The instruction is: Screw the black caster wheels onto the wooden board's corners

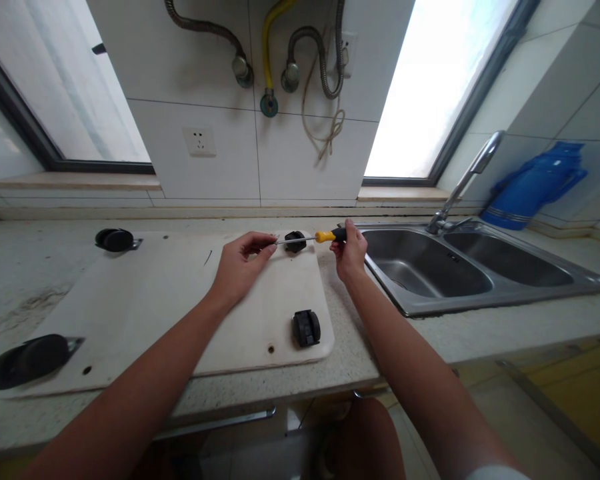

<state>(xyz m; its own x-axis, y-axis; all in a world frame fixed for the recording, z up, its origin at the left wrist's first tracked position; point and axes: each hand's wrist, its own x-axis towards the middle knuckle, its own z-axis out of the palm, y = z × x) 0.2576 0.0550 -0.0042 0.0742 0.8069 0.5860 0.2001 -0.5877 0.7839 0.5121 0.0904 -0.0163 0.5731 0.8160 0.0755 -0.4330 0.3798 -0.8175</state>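
My right hand (351,252) is wrapped around the black and yellow handle of a screwdriver (325,236). The screwdriver lies roughly level, its metal shaft pointing left. At the shaft's tip, the thumb and fingers of my left hand (245,263) are pinched together; whatever small thing is between them is hidden. Both hands are above a white board (165,300) lying flat on the counter. Just behind the shaft, a black caster wheel (295,241) stands at the board's far right corner. Another caster wheel (307,328) sits at the near right corner.
Two more caster wheels (114,240) are at the board's left end. A thin dark strip (208,257) lies on the board. To the right is a double steel sink (405,303) with a faucet (465,180), and a blue thermos jug (535,183) behind. Hoses (275,20) hang on the wall.
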